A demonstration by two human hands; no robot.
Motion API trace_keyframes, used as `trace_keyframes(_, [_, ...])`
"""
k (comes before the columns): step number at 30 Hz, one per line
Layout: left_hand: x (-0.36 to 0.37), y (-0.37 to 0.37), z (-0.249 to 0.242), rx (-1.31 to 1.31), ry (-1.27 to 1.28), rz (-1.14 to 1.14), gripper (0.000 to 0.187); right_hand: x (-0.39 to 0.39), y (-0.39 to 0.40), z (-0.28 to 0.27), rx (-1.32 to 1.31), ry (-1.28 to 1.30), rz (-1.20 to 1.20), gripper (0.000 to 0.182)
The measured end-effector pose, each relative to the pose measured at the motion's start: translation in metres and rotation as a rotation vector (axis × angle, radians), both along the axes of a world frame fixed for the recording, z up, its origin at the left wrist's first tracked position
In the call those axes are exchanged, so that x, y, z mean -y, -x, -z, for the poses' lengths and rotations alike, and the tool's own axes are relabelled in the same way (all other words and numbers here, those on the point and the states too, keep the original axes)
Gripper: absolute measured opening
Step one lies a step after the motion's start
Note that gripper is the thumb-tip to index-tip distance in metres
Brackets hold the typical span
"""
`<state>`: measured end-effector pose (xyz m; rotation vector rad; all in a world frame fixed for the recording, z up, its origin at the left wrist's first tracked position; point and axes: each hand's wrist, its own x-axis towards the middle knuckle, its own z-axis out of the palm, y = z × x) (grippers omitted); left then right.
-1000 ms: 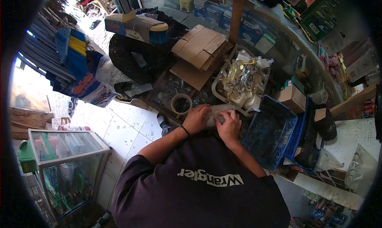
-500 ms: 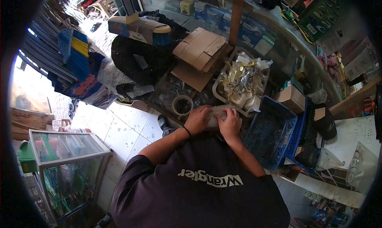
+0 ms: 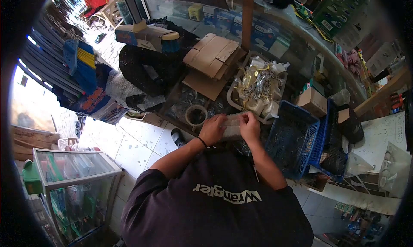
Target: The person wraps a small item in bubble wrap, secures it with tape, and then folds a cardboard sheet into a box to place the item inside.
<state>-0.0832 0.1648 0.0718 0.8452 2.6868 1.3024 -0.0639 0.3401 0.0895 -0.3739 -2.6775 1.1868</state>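
Observation:
A greyish package in clear plastic (image 3: 232, 127) is between my two hands in front of my chest; its contents are too blurred to name. My left hand (image 3: 214, 128) is closed on its left end, with a dark band on the wrist. On the right end, my right hand (image 3: 250, 126) pinches the plastic near the top edge. Just left of my left hand stands a round tub (image 3: 196, 115) with a pale rim and dark contents. Beyond my right hand, a white tray (image 3: 233, 101) holds small plastic bags with gold and silver-coloured pieces.
Flattened cardboard (image 3: 211, 53) lies beyond the tub. Blue plastic baskets (image 3: 287, 137) stand to my right, near a small carton (image 3: 312, 102). Glass panels of a display counter (image 3: 292, 53) curve along the back. A glass cabinet (image 3: 79, 182) stands on the tiled floor at left.
My right hand has shifted slightly, its fingers now pinching the package's top edge. More of the package's flat face shows. My left hand keeps its hold.

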Motion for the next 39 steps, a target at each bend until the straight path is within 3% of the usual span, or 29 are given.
trace_keyframes(1, [0.001,0.0,0.001,0.011,0.002,0.003,0.04,-0.001,-0.002,-0.005,0.004,0.063,-0.02,0.022])
trace_keyframes(7, [-0.002,-0.002,-0.012,0.132,0.006,-0.007,0.042,0.002,-0.014,-0.01,-0.157,-0.308,-0.13,0.02])
trace_keyframes(11, [-0.004,-0.002,-0.014,0.093,0.021,-0.029,0.048,-0.004,-0.01,-0.005,-0.164,-0.068,-0.053,0.018])
trace_keyframes(14, [-0.007,-0.008,-0.036,-0.014,0.153,-0.087,0.068,-0.006,-0.028,-0.024,-0.244,0.107,-0.046,0.017])
trace_keyframes(17, [-0.008,-0.006,-0.04,0.063,0.382,0.028,0.087,-0.011,-0.059,-0.031,-0.245,0.192,0.009,0.016])
trace_keyframes(20, [-0.007,-0.003,-0.042,0.049,0.36,0.072,0.091,-0.016,-0.092,-0.024,-0.204,0.32,0.071,0.017])
trace_keyframes(23, [-0.004,-0.001,-0.048,-0.009,0.243,0.078,0.085,-0.02,-0.12,-0.025,-0.136,0.416,0.152,0.016])
trace_keyframes(26, [0.0,0.003,-0.052,0.148,0.001,0.093,0.086,-0.029,-0.136,-0.027,-0.103,0.445,0.219,0.016])
trace_keyframes(33, [-0.002,0.01,-0.078,0.219,-0.01,0.186,0.078,-0.033,-0.147,-0.01,-0.081,0.627,0.289,0.016])
trace_keyframes(36, [-0.001,0.017,-0.074,0.4,-0.206,0.249,0.073,-0.026,-0.15,-0.001,-0.129,0.739,0.277,0.017])
trace_keyframes(39, [-0.001,0.022,-0.078,0.881,-0.495,0.251,0.065,-0.024,-0.152,-0.019,0.026,0.985,0.281,0.023])
